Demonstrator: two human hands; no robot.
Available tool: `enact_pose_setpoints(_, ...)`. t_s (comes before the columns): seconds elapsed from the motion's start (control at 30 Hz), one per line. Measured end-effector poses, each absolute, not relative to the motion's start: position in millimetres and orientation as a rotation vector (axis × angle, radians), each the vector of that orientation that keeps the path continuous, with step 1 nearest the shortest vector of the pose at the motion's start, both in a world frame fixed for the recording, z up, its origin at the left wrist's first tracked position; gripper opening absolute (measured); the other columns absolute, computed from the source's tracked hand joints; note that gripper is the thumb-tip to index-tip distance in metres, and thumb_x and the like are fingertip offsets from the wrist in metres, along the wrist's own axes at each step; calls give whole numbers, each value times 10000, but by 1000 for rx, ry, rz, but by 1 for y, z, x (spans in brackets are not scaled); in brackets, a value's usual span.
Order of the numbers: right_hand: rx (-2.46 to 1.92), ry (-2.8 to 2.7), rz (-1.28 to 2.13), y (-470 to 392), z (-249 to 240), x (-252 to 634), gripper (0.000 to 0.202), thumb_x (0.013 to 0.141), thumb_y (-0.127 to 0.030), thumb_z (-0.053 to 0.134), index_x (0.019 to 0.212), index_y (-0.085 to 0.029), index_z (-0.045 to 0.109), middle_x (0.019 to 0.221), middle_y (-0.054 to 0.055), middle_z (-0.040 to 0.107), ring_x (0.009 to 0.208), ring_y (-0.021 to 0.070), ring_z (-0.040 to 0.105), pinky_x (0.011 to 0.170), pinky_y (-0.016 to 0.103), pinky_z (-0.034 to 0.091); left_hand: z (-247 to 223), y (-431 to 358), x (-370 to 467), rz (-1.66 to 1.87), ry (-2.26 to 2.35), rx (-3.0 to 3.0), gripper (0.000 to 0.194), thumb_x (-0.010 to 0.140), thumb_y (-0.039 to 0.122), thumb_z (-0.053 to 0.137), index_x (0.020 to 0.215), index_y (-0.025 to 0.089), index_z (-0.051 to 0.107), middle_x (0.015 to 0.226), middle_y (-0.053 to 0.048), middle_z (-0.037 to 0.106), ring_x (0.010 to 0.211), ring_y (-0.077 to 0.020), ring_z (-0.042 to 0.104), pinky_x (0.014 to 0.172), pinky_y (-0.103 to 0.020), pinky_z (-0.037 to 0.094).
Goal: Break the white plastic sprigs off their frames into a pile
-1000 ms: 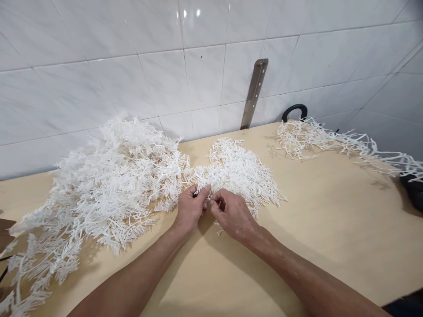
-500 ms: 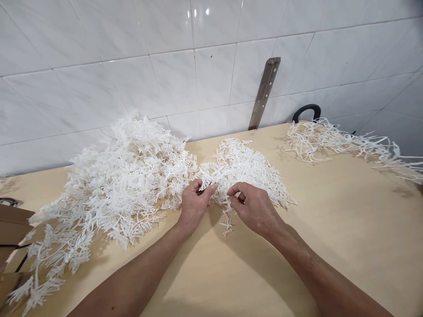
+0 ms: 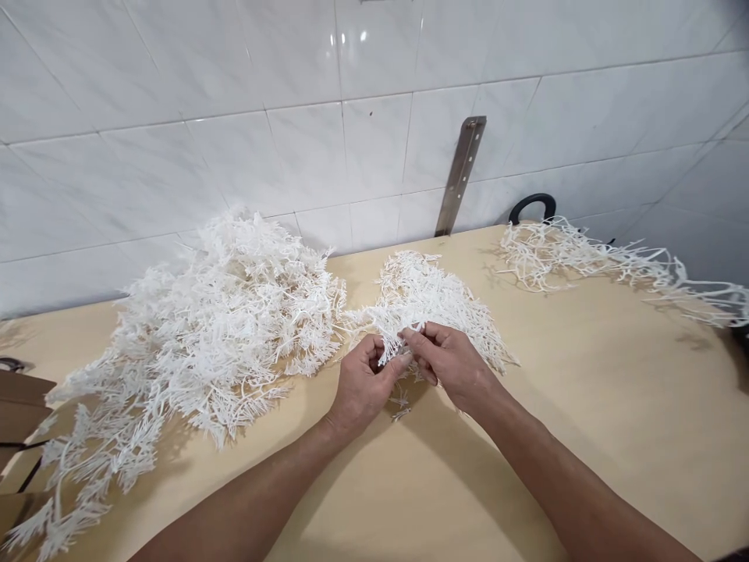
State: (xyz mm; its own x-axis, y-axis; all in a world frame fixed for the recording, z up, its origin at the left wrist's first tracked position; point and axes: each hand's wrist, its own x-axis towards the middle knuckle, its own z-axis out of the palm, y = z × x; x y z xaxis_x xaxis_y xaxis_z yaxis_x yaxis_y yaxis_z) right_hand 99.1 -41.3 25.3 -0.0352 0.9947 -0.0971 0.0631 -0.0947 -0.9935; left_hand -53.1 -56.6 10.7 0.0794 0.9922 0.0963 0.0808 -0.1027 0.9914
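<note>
The left hand is nearly closed, thumb and fingers pinching a white feathery sprig; the right hand is curled, fingertips at the sprig, though whether they grip it I cannot tell. Small loose bits lie below, on the tabletop. Left, the large tufted heap seems yet to be picked over; beyond the hands sits a smaller pile of fine pieces, and far right, bare stems look already stripped. Since the previous frame, the right hand has moved in beside the left.
</note>
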Motion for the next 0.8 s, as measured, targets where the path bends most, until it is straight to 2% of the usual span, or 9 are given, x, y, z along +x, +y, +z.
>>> enact_pose_setpoints(0.17,-1255,-1202,1219,-41,24,95,409,803,-551,665,664,-198,512,477,-79,413,391,79,366,396,232,311,17,-57,-54,1185,1092,1235,349,808,506,650,757,197,497,561,59,514,421,-71,442,424,-193,363)
enact_pose_setpoints(0.27,-1230,-1173,1215,-41,21,94,379,824,-556,640,738,-195,563,473,-82,422,379,83,365,377,227,304,19,-55,-54,1168,1119,1166,384,797,554,642,732,187,546,501,51,520,383,-76,424,387,-196,352)
enact_pose_setpoints(0.5,-1185,-1125,1227,-40,20,94,369,849,-546,620,801,-180,603,454,-83,414,371,83,365,369,218,309,24,-54,-54,998,1188,1105,465,774,605,629,608,177,556,400,41,484,290,-54,314,313,-188,223)
enact_pose_setpoints(0.6,-1188,-1132,1217,-40,21,95,381,833,-549,639,798,-171,611,450,-84,410,367,81,360,365,220,307,25,-53,-54,945,1199,1084,432,773,582,639,650,179,544,473,24,555,297,-51,324,307,-186,198)
enact_pose_setpoints(0.7,-1260,-1190,1150,-40,20,96,399,827,-569,632,804,-170,628,460,-74,436,367,90,387,366,226,327,24,-51,-54,986,1244,1097,363,770,522,664,722,191,521,536,22,596,324,-58,356,334,-185,239)
enact_pose_setpoints(0.8,-1341,-1230,1071,-39,18,98,414,814,-592,631,772,-180,623,478,-54,492,377,106,434,369,235,368,22,-54,-54,1159,1309,1230,286,772,435,684,758,198,524,534,46,546,416,-79,436,431,-192,340)
